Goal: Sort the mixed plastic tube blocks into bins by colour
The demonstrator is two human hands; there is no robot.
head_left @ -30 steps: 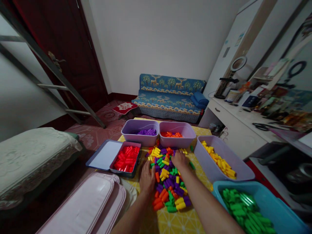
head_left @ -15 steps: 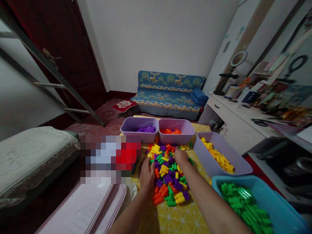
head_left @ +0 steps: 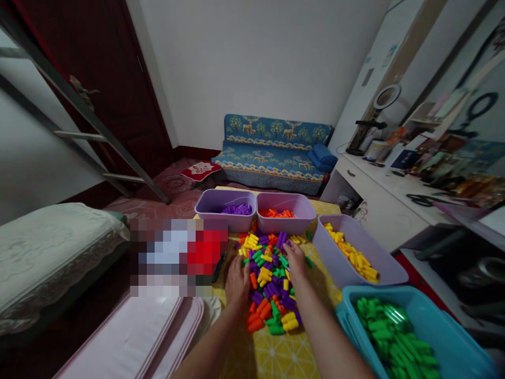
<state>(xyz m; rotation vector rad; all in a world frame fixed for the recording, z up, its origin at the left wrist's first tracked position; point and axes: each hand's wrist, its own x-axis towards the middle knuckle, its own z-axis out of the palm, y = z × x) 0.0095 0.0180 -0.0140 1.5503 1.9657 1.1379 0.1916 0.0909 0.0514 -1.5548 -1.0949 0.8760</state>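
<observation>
A heap of small tube-shaped plastic pieces (head_left: 271,288) in purple, green, yellow and orange-red lies on the yellow patterned tablecloth (head_left: 282,353). My right hand (head_left: 295,259) is at the heap's far right side, its fingers closed on a purple plastic piece (head_left: 282,240) at the fingertips. Along the heap's left edge rests my left hand (head_left: 238,280), fingers stretched out and thumb apart, holding nothing that I can see. Beyond the heap stand one lilac bin (head_left: 225,223) with purple pieces and another lilac bin (head_left: 286,226) with orange-red ones.
At right are a lilac bin (head_left: 327,252) of yellow pieces and a blue bin (head_left: 453,326) of green ones. Pale pink lids (head_left: 130,331) lie at left, beside a blurred-out patch. A blue patterned sofa (head_left: 272,152) and a cluttered white desk (head_left: 386,184) stand farther back.
My right hand has drawn slightly back and turned, and purple now shows at its fingertips where orange-red pieces lay before. My left hand has hardly moved.
</observation>
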